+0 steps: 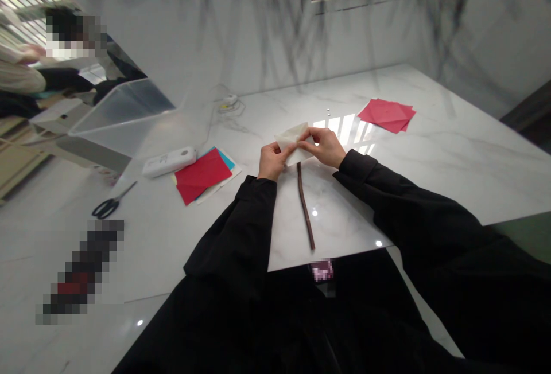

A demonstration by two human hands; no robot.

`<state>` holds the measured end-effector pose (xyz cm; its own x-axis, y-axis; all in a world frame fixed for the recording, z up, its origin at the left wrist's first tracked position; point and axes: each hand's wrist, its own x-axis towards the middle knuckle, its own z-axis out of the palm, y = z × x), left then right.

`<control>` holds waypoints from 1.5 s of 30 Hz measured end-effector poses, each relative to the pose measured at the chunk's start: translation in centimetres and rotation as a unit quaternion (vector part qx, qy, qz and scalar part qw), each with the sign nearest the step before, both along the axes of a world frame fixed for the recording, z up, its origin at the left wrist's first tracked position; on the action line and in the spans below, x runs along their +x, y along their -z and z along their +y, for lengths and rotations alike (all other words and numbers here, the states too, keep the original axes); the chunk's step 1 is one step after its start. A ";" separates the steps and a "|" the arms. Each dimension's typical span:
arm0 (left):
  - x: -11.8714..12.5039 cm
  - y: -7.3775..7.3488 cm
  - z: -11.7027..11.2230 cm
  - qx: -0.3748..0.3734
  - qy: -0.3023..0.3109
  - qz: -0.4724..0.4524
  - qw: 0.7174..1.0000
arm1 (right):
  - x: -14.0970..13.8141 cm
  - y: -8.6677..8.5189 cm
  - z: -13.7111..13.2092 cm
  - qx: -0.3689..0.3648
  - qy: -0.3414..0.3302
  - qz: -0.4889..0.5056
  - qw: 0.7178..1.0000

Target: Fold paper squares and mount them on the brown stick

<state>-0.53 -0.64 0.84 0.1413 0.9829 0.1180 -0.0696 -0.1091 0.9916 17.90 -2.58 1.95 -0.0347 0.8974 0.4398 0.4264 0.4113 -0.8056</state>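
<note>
A cream-white sheet of paper (293, 135) is held just above the marble-patterned table, in the middle of the view. My left hand (272, 160) pinches its lower left side, thumb pointing inward. From the right, my right hand (323, 145) grips the same sheet, with thumb and forefinger close to the left thumb. Part of the paper is hidden behind the fingers. Below the hands a thin brown stick (305, 207) lies on the table, pointing toward me, its far end near the paper's lower edge.
Red paper sheets (387, 115) lie at the right. At the left are red, blue and white sheets (203, 176), a white device (169, 162) and black-handled scissors (107, 207). A clear plastic bin (124, 113) stands farther left, near another person (73, 64). A cable (230, 103) lies near the wall.
</note>
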 end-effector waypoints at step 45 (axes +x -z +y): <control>0.2 0.0 -0.1 0.022 -0.004 0.002 1.000 | -0.3 0.0 -0.1 0.008 0.015 -0.013 1.000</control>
<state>-0.30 -0.70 0.81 0.1341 0.9780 0.1597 -0.0643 -0.1522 0.9862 17.58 -2.66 1.99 -0.0198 0.8912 0.4532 0.4598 0.4106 -0.7874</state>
